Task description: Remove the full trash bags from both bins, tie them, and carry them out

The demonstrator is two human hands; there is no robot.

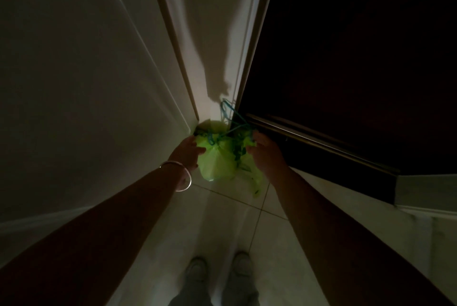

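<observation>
Two light green trash bags with blue drawstrings sit together low in the corner by the door frame. The fuller trash bag (216, 162) is in the middle. A second trash bag (256, 182) hangs lower to its right. My left hand (189, 150), with a bangle on its wrist, holds the fuller bag's left side, thumb laid across the plastic. My right hand (267, 155) grips the crumpled top on the right. Blue drawstring loops (228, 110) stick up loose above the bags. The light is dim, so the fingertips are hard to make out.
A white door (103, 83) stands at the left and a white door frame (222, 34) runs up the middle. Beyond a threshold strip (321, 142) at the right lies a dark opening. Pale floor tiles (247, 219) and my two shoes (220, 268) are below.
</observation>
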